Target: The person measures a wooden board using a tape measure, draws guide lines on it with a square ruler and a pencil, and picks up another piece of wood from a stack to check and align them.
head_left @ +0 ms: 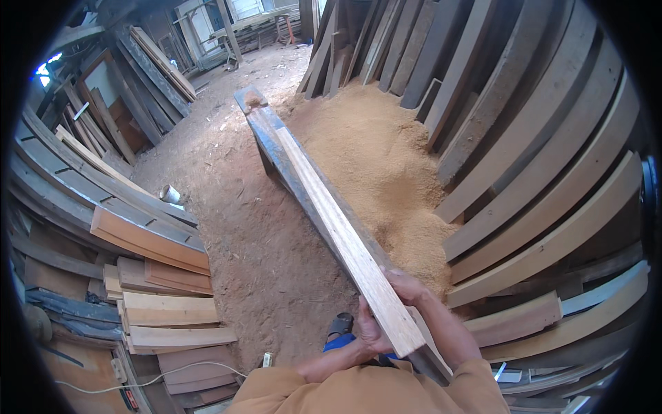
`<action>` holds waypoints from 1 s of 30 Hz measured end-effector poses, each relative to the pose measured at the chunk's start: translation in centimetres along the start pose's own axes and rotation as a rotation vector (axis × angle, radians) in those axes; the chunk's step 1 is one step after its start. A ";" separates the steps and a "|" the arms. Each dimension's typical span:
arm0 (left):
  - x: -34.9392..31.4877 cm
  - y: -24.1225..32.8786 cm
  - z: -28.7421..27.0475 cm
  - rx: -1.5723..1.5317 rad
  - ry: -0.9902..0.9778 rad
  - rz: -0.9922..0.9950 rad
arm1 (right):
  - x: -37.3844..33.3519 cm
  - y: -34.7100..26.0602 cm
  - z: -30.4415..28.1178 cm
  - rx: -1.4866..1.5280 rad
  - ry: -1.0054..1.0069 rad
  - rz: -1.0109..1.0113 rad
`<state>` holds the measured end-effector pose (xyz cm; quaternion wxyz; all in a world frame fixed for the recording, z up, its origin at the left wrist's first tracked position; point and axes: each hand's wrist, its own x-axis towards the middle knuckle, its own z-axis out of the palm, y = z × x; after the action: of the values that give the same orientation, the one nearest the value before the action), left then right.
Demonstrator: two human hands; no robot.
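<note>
A long, pale wooden plank (338,214) lies lengthwise along a narrow dark bench (265,148), its near end close to my body. My left hand (372,332) grips the plank's left side near that end, thumb up along the edge. On the opposite side, slightly farther out, my right hand (405,287) closes around the right edge. The fingers under the plank are partly hidden. A small heap of shavings (254,101) sits at the bench's far end.
Sawdust (372,145) is piled right of the bench. Many boards (510,90) lean along the right wall; stacked planks (172,310) fill the left side. A white cup-like container (169,194) lies on the dirt floor (241,269). A pale cord (186,369) runs at lower left.
</note>
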<state>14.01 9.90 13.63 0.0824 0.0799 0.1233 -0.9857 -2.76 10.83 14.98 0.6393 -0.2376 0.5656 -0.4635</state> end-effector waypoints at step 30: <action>6.0 27.3 -7.0 0.648 0.444 0.338 | -11.0 11.8 6.8 -0.541 0.597 0.216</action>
<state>14.08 -15.26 -0.42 0.1850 0.3309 -0.1930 -0.9050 8.26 24.18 12.46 0.4068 -0.1912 0.8492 -0.2771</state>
